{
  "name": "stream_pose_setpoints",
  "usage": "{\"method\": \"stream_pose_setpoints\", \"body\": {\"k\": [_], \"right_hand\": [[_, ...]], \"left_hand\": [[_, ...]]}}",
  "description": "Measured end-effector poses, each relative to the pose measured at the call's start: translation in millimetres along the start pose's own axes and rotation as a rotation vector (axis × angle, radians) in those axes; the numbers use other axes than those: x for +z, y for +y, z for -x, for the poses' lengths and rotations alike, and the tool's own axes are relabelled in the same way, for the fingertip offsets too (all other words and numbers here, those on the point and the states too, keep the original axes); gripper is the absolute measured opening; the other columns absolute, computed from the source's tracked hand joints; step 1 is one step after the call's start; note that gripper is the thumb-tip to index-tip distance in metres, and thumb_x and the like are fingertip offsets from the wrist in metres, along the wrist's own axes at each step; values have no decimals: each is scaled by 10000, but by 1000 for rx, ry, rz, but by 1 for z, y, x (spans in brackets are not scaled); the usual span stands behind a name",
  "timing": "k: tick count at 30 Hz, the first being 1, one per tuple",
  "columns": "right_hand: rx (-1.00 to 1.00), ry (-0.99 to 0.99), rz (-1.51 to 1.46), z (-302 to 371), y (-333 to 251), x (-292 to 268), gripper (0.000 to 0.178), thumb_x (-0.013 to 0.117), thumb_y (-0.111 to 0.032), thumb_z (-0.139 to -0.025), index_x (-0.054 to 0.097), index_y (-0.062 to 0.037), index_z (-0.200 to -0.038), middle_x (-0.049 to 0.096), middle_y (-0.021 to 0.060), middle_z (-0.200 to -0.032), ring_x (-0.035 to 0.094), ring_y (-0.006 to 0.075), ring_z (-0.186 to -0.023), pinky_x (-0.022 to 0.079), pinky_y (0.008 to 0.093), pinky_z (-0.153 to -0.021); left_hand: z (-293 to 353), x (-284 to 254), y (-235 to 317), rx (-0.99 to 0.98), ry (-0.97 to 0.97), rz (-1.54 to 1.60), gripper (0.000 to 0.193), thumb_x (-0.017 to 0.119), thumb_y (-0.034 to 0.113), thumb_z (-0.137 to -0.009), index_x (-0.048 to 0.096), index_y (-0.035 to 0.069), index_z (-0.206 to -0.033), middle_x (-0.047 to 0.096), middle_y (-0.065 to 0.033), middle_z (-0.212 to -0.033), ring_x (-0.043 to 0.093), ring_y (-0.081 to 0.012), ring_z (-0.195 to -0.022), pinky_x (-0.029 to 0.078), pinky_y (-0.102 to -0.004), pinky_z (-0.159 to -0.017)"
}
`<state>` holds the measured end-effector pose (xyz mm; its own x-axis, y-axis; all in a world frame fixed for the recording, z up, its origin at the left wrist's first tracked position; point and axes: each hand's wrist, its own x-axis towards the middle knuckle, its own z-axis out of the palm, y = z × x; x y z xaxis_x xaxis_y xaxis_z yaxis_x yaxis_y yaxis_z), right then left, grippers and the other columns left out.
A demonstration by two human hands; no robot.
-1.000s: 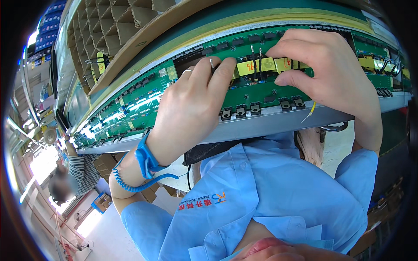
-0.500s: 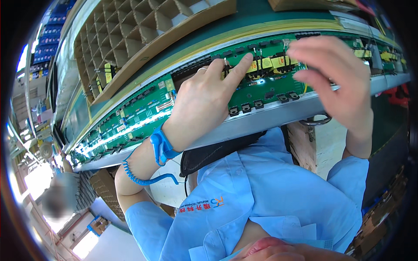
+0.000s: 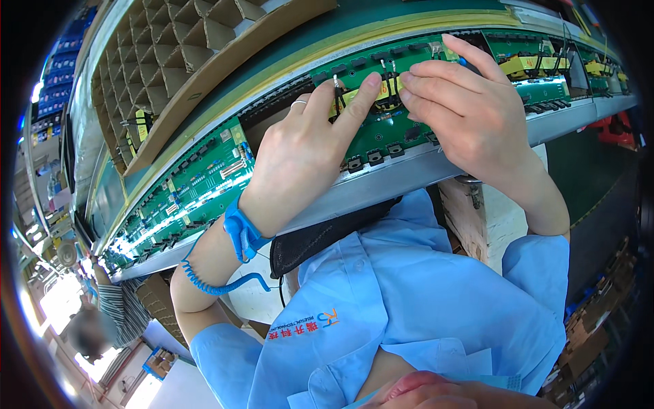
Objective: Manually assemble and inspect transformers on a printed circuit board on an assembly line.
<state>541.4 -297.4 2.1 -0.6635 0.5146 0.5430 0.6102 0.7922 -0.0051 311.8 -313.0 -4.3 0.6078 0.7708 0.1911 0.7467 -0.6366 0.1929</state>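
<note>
A long green circuit board [image 3: 371, 133] with black components lies before me in a metal frame. Along it sit transformers wrapped in yellow tape [image 3: 391, 89], with black leads standing up. My left hand [image 3: 300, 146] wears a blue wrist strap [image 3: 244, 228]; its thumb and forefinger straddle one such yellow transformer [image 3: 351, 97], touching its two ends. My right hand [image 3: 473, 112] is bent over the neighbouring part of the board, its fingertips bunched against the transformer's right side and one finger lifted away. Whatever lies beneath those fingers is hidden.
A cardboard box with dividers [image 3: 163, 58] stands beyond the board at left, one yellow transformer [image 3: 139, 126] in its near cell. More yellow components [image 3: 535, 65] sit farther right on the board. A coiled blue cord [image 3: 211, 286] hangs from my wrist. Another person [image 3: 92, 334] is far left.
My right hand has moved left and down onto the transformers, and its fingers have drawn in. The left hand keeps its place on the board. The whole view has shifted slightly.
</note>
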Motion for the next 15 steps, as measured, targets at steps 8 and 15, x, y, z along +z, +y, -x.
{"method": "stream_pose_setpoints", "body": {"k": [8, 15], "right_hand": [[79, 33, 119, 11, 17, -18, 159, 665, -116, -707, 725, -91, -851, 694, -7, -955, 617, 206, -1076, 453, 426, -975], [30, 5, 129, 17, 11, -7, 193, 658, -83, -748, 722, -37, -924, 696, 41, -1028, 621, 227, -1085, 451, 433, -987]], "left_hand": [[0, -4, -6, 65, -25, 36, 875, 684, -17, -598, 457, 187, -1418, 554, -158, -1067, 602, -287, -811, 556, -363, -635], [-5, -7, -5, 61, -51, 49, 884, 695, -17, -593, 464, 212, -1416, 555, -155, -1063, 597, -285, -820, 556, -368, -635]]}}
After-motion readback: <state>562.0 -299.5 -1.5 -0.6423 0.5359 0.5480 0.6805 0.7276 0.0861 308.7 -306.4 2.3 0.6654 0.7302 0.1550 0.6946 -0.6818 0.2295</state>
